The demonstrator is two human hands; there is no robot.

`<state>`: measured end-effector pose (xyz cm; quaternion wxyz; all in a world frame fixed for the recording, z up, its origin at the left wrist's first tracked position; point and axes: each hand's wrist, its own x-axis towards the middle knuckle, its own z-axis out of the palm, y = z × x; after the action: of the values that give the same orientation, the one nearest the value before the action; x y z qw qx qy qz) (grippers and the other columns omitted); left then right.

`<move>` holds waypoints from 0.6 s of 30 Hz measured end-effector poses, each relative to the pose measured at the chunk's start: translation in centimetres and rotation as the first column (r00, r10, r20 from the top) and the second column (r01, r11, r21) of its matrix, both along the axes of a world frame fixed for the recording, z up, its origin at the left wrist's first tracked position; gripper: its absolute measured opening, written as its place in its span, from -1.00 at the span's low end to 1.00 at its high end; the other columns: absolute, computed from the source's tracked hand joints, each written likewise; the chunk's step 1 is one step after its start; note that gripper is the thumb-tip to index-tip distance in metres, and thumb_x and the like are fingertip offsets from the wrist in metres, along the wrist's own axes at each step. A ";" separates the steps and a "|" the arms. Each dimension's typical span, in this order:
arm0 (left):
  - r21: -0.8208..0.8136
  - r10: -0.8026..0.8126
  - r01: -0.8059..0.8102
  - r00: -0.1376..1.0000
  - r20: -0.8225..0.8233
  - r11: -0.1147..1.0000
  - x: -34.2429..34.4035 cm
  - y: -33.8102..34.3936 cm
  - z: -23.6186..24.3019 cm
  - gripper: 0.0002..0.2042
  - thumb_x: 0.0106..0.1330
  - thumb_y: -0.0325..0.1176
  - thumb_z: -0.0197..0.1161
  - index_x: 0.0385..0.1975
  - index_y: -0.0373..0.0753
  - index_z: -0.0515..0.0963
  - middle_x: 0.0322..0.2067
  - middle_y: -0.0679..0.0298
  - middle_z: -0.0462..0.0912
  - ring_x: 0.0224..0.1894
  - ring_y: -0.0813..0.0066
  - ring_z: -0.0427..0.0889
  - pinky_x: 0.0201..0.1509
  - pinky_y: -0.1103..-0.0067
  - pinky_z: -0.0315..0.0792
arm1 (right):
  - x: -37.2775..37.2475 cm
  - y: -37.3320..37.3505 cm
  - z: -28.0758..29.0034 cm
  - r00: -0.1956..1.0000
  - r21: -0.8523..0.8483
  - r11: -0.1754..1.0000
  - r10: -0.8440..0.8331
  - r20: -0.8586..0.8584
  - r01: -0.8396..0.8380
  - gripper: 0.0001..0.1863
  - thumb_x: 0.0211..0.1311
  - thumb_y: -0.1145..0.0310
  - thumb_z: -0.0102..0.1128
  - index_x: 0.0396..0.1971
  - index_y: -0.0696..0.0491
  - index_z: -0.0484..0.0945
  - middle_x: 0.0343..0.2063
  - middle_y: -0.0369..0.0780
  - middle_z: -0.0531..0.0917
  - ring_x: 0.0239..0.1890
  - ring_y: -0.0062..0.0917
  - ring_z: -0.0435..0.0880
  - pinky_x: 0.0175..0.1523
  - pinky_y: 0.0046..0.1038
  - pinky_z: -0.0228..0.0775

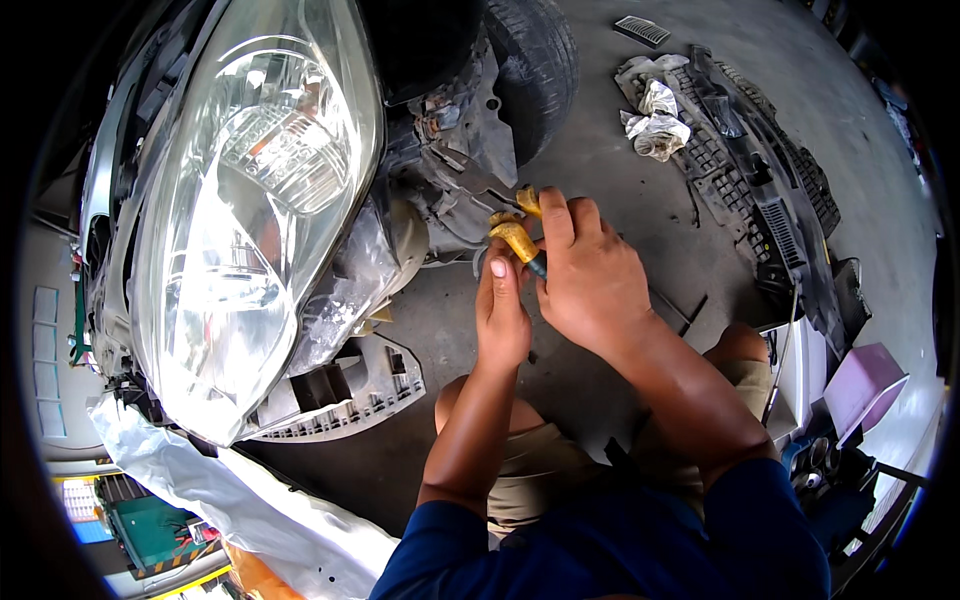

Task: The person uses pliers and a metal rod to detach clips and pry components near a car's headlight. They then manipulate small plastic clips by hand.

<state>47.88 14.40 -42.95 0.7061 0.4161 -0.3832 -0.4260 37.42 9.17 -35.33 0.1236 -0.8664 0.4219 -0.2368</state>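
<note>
We see two bare hands at work on yellow-handled pliers (515,240) beside the stripped front corner of a car, just right of its big headlight (245,250). The right hand (598,275) curls its fingers around the upper handle; the left hand (503,318) grips the lower one, thumb laid along it, its other fingers mostly hidden from us. The handles stand apart, and the grey jaws point up and left toward the metalwork below the tyre (535,75). Pale sheets (47,360) hang at far left, any print on them too small for us to read. The headlight fills much of our left side, with a slotted bracket (375,395) under it and a white cover (165,460) draped below. On the floor at right lie a dark panel (745,165), crumpled white wrapping (656,125) and a thin rod (692,318); a lilac bin (865,390) stands nearer us.
</note>
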 end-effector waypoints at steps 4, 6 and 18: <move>0.059 0.089 -0.091 0.995 0.038 0.994 0.1 -0.8 -1.2 -0.33 0.54 0.12 -0.26 0.31 -0.42 0.17 0.18 0.11 0.39 0.13 0.38 0.49 0.19 0.43 0.34 | -1.3 -0.8 -2.1 0.998 -0.034 0.999 -0.006 -0.061 0.004 -0.16 -0.12 0.41 0.38 0.24 0.11 0.16 -0.11 -0.03 0.46 -0.17 -0.08 0.63 -0.13 -0.19 0.54; 0.038 0.112 -0.116 0.991 0.076 0.993 0.1 -1.2 -2.0 -0.35 0.53 0.13 -0.25 0.33 -0.34 0.18 0.20 0.11 0.38 0.13 0.34 0.50 0.18 0.43 0.33 | -2.7 -1.3 -4.4 0.998 -0.001 1.000 -0.009 -0.054 0.008 -0.18 -0.07 0.45 0.31 0.26 0.06 0.15 -0.09 0.02 0.48 -0.15 -0.07 0.62 -0.11 -0.19 0.54; 0.124 0.106 -0.128 0.979 0.175 0.984 0.4 -1.7 -4.9 -0.45 0.54 0.04 -0.20 0.29 -0.29 0.26 0.15 0.10 0.43 0.02 0.38 0.55 0.08 0.48 0.38 | -20.4 -11.5 -16.5 -0.197 0.512 0.510 -0.815 0.545 -0.691 -0.57 0.02 0.47 -0.08 -0.05 0.14 0.51 0.18 0.01 0.47 0.36 -0.19 0.31 0.34 0.07 0.13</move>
<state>48.26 12.67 -47.81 0.6657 0.5189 -0.3865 -0.3719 17.05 -2.28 -51.87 0.7802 -0.0741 0.2570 -0.5655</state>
